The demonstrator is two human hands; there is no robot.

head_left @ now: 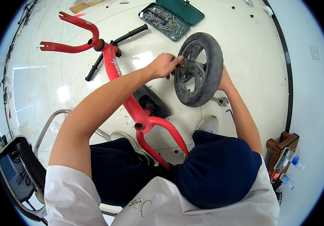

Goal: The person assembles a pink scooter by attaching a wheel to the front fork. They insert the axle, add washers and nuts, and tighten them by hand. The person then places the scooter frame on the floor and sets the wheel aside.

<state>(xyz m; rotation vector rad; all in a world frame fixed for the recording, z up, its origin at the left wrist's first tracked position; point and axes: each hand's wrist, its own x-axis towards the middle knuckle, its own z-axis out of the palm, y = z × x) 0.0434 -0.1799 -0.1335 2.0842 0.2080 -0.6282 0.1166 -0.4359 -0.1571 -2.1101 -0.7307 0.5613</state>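
Red bike frame [113, 67], black handlebar [131, 33], dark grey wheel [215, 56], dark green case [192, 15], navy trousers [218, 169], white shirt [207, 211].

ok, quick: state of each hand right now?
Left hand: closed, holding the black wheel near its centre.
Right hand: behind the wheel, mostly hidden; grip can't be told.

White lettering [116, 66] on red frame [132, 107], logo [141, 205] on shirt [195, 201]

1. The right hand [225, 80] is partly hidden behind the black, spoked, rubber-tyred wheel [215, 64].
2. The red tubular metal frame [111, 62] partly covers a dark plastic piece [162, 106].
3. The top edge cuts off a flat yellowish block [84, 5].
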